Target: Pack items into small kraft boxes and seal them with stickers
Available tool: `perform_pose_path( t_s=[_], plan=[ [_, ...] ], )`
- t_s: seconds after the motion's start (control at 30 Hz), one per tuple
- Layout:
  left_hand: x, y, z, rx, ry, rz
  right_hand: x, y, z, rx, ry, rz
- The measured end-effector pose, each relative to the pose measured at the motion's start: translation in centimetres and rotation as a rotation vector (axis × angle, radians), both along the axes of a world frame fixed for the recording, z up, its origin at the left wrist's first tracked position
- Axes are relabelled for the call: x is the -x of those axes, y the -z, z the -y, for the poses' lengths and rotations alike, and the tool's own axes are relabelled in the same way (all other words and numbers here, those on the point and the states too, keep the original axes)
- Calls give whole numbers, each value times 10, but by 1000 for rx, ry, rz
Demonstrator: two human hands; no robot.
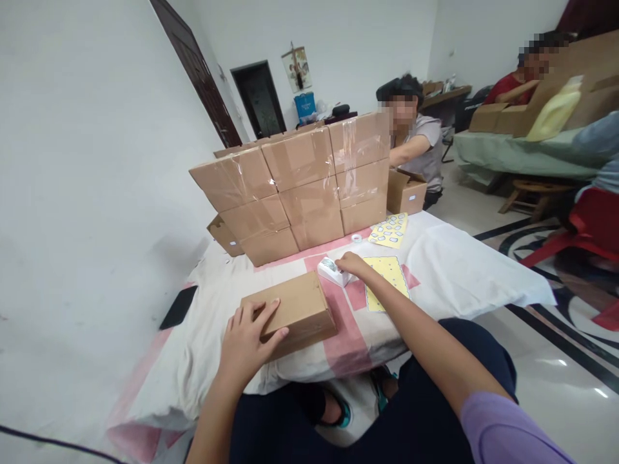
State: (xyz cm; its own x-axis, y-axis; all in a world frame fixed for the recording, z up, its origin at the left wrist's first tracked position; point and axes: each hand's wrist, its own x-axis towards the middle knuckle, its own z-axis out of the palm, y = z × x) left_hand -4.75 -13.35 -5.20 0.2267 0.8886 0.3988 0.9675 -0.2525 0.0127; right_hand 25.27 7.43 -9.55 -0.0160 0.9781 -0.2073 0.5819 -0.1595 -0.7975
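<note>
A closed cardboard box (300, 303) lies near the front edge of the cloth-covered table. My left hand (254, 328) rests on its left end, fingers spread over the top and thumb along the near side. Beyond the box's right corner stands a small white open box (329, 273) with something greenish and clear inside, too small to name. My right hand (352, 264) reaches over its right side with curled fingers; their tips are partly hidden, and I cannot make out what they hold. Just right of that hand lies a yellow patterned sheet (387, 283).
A wall of taped cardboard boxes (309, 187) stands across the table. Before it lie a tape roll (356, 238) and another yellow sheet (389, 231). A black flat object (178, 307) sits at the left edge. A person (420, 135) is behind the wall, another (512, 87) farther right.
</note>
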Motion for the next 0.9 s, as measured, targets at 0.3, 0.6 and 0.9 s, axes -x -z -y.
perform_pose_path(
  t_s=[0.3, 0.6, 0.9],
  plan=[
    [2, 4, -2, -32, -4, -15, -1, -9, 6, 173, -6, -291],
    [2, 7, -4, -39, -14, 6, -3, 3, 23, 170, 113, -470],
    [2, 4, -2, 9, -36, 35, -24, 0, 33, 284, 84, -265]
  ],
)
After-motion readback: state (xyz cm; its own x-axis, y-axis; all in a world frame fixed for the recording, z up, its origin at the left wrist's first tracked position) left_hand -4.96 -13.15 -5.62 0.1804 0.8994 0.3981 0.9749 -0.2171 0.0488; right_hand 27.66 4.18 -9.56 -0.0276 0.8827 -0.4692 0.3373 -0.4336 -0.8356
